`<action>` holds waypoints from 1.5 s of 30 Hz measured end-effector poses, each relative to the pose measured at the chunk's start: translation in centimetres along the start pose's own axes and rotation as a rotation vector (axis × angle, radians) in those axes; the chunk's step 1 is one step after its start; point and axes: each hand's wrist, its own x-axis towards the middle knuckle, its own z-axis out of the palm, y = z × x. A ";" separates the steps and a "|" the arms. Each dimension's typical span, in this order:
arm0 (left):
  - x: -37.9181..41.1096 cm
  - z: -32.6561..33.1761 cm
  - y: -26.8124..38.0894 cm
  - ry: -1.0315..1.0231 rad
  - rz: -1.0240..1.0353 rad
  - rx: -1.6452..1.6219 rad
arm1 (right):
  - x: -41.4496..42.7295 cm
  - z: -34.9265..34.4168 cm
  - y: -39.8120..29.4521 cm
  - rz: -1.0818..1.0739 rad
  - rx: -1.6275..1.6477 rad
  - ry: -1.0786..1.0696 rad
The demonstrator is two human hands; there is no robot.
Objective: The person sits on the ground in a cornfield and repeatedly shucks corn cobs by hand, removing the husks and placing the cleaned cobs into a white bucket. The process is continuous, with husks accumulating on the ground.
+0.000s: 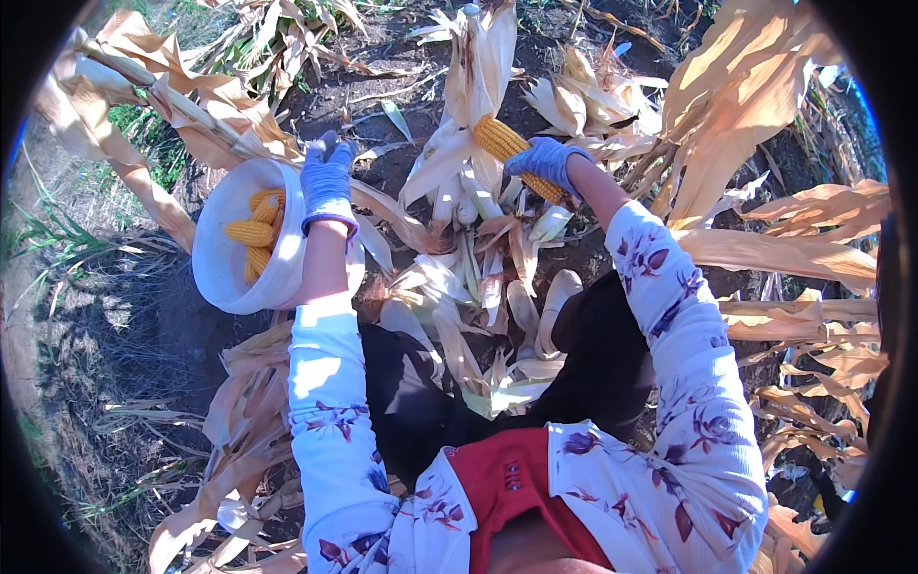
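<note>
My right hand (pixel 549 165), in a grey knit work glove, grips a bare yellow ear of corn (pixel 502 140). The ear slants across pale dry husks (pixel 470 79), and the glove covers part of its middle. My left hand (pixel 330 176), gloved alike, is beside the right rim of a white plastic bucket (pixel 208 280). Its fingertips point away from me, and I cannot tell whether they hold anything. Several husked ears (pixel 251 232) lie inside the bucket, which tilts so that its mouth shows.
Loose husks (pixel 445 287) cover the soil between my shoes (pixel 556 308). Dry corn stalks with broad leaves stand or lean at right (pixel 739 93) and upper left (pixel 165 93). More husks (pixel 588 100) lie ahead. Grass (pixel 93 244) grows at left.
</note>
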 end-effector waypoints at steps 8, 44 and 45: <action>-3.3 3.6 -2.0 -0.660 0.215 0.963 | -4.4 0.7 -3.9 -0.278 -0.240 -0.284; 4.0 -4.5 -9.1 0.201 -0.248 0.916 | -3.0 -2.7 -0.7 -0.112 0.038 0.449; 4.2 -5.1 -8.7 0.165 -0.239 0.727 | -2.8 -3.0 -0.4 -0.080 0.173 0.440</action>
